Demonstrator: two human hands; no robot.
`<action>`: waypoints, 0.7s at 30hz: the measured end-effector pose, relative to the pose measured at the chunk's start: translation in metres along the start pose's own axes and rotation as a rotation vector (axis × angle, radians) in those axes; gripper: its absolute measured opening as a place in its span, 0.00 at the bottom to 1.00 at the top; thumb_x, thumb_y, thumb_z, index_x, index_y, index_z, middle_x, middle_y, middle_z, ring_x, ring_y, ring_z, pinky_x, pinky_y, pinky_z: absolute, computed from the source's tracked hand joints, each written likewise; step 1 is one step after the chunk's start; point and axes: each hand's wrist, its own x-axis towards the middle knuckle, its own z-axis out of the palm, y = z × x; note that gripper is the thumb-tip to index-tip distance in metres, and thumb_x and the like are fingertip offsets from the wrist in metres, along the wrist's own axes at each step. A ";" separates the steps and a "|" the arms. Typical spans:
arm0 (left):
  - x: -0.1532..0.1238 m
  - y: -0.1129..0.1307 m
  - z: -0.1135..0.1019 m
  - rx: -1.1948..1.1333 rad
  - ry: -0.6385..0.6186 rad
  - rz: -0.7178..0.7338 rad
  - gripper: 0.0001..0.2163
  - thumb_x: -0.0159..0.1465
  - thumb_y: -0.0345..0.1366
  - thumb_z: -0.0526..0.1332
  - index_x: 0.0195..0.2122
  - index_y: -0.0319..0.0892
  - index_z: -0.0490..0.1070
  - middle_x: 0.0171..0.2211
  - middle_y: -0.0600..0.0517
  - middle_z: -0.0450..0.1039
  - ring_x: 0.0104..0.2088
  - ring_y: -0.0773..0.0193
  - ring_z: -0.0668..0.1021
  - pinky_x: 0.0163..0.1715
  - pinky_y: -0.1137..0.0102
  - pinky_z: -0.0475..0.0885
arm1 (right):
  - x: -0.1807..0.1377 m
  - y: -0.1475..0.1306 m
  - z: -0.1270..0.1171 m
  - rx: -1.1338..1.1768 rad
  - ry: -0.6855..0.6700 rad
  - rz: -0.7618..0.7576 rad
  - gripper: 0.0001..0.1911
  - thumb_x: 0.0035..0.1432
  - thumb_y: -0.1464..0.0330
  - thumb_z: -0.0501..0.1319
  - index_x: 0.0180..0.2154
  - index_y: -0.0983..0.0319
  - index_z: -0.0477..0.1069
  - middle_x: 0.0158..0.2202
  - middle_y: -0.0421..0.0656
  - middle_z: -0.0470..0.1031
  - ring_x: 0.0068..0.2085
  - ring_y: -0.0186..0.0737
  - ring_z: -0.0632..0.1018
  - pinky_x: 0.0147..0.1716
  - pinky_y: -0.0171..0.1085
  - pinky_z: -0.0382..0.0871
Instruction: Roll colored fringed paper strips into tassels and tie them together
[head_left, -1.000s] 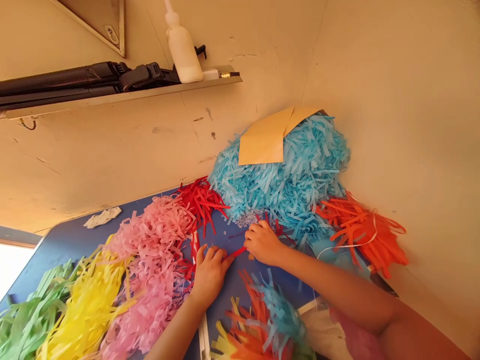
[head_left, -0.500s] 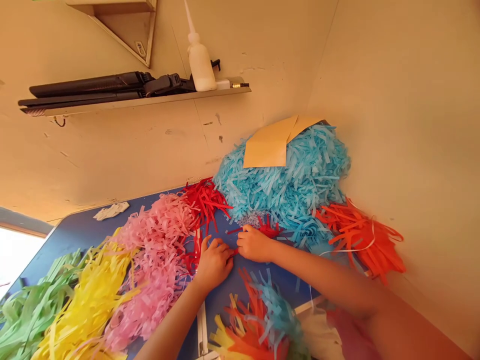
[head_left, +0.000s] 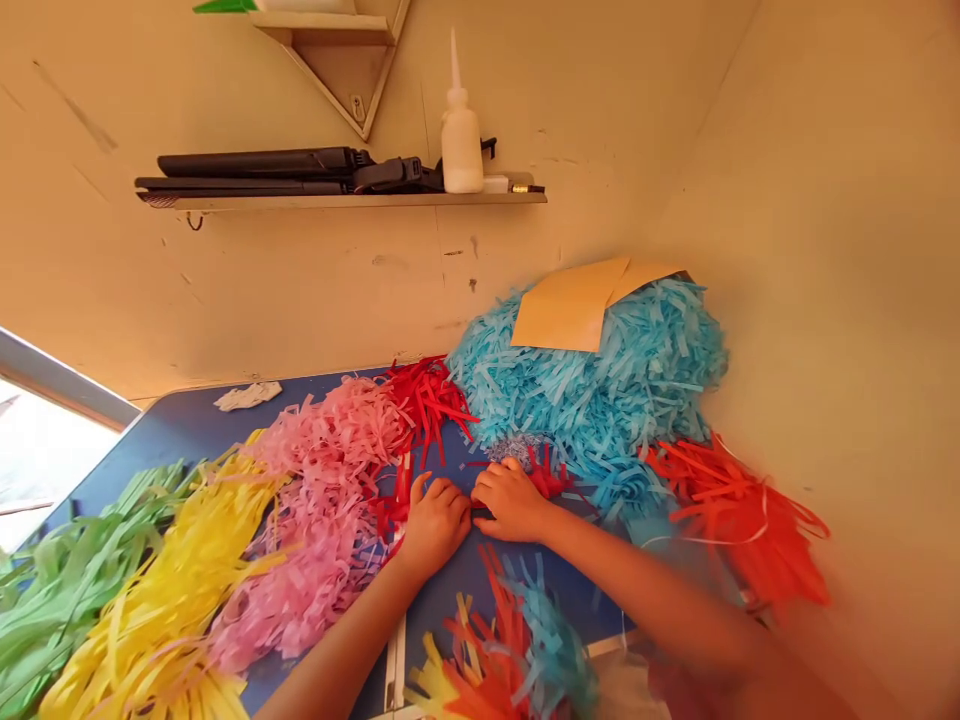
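Observation:
My left hand [head_left: 437, 522] and my right hand [head_left: 513, 502] meet over the blue table [head_left: 454, 600], nearly touching. Both have curled fingers, and a small dark bit shows between them; what they pinch is too hidden to name. Just beyond my right hand lie loose red paper strips [head_left: 549, 474] and a small heap of greyish shreds [head_left: 513, 447]. More red strips [head_left: 427, 400] sit behind my left hand. Below the hands is a bundle of mixed orange, yellow and blue paper fringe [head_left: 501, 650].
Pink [head_left: 330, 520], yellow [head_left: 176, 580] and green fringe [head_left: 82, 580] cover the left side. A large light-blue pile [head_left: 600, 400] with yellow card [head_left: 562, 310] on top stands against the wall, orange strips [head_left: 750, 520] to its right. Above, a shelf [head_left: 360, 202] holds a white bottle [head_left: 461, 145].
The view has shifted, so the shelf and piles appear farther right. My right hand has closed in on the left, and the red strip seen between them is now hidden.

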 end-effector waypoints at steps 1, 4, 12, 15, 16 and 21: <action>-0.001 -0.001 0.001 0.001 0.004 -0.001 0.09 0.66 0.32 0.56 0.34 0.45 0.77 0.35 0.50 0.79 0.44 0.55 0.74 0.59 0.50 0.53 | -0.002 0.000 0.001 0.009 0.006 0.005 0.10 0.62 0.62 0.61 0.38 0.62 0.74 0.40 0.46 0.76 0.44 0.46 0.68 0.44 0.45 0.53; -0.007 -0.004 0.002 -0.003 0.002 0.012 0.10 0.68 0.33 0.55 0.36 0.46 0.77 0.35 0.50 0.79 0.44 0.55 0.74 0.58 0.50 0.53 | -0.012 0.006 0.004 0.042 0.007 0.018 0.09 0.67 0.66 0.57 0.37 0.61 0.75 0.38 0.45 0.77 0.44 0.44 0.68 0.44 0.45 0.52; -0.024 -0.021 0.002 -0.192 -0.027 -0.256 0.09 0.65 0.41 0.60 0.32 0.50 0.79 0.36 0.51 0.80 0.44 0.54 0.76 0.52 0.52 0.59 | -0.040 0.036 0.009 0.200 0.038 0.193 0.08 0.65 0.66 0.63 0.33 0.57 0.79 0.37 0.41 0.78 0.44 0.42 0.71 0.45 0.43 0.53; -0.024 -0.025 0.005 -0.226 -0.051 -0.307 0.09 0.63 0.43 0.62 0.29 0.48 0.78 0.35 0.50 0.79 0.41 0.54 0.76 0.46 0.56 0.63 | -0.041 0.042 0.010 0.267 0.042 0.248 0.07 0.61 0.65 0.67 0.30 0.58 0.79 0.35 0.40 0.78 0.42 0.41 0.72 0.43 0.40 0.56; -0.023 -0.026 0.005 -0.236 -0.061 -0.310 0.09 0.62 0.43 0.62 0.28 0.47 0.78 0.35 0.50 0.79 0.41 0.55 0.76 0.45 0.57 0.64 | -0.040 0.044 0.010 0.286 0.040 0.255 0.07 0.60 0.65 0.68 0.30 0.58 0.78 0.35 0.40 0.77 0.42 0.40 0.72 0.42 0.40 0.57; -0.022 -0.027 0.003 -0.253 -0.091 -0.314 0.07 0.61 0.42 0.63 0.28 0.49 0.78 0.35 0.52 0.78 0.41 0.56 0.75 0.46 0.58 0.64 | -0.040 0.046 0.008 0.335 0.032 0.274 0.06 0.61 0.66 0.67 0.31 0.57 0.78 0.35 0.39 0.77 0.43 0.40 0.73 0.43 0.40 0.57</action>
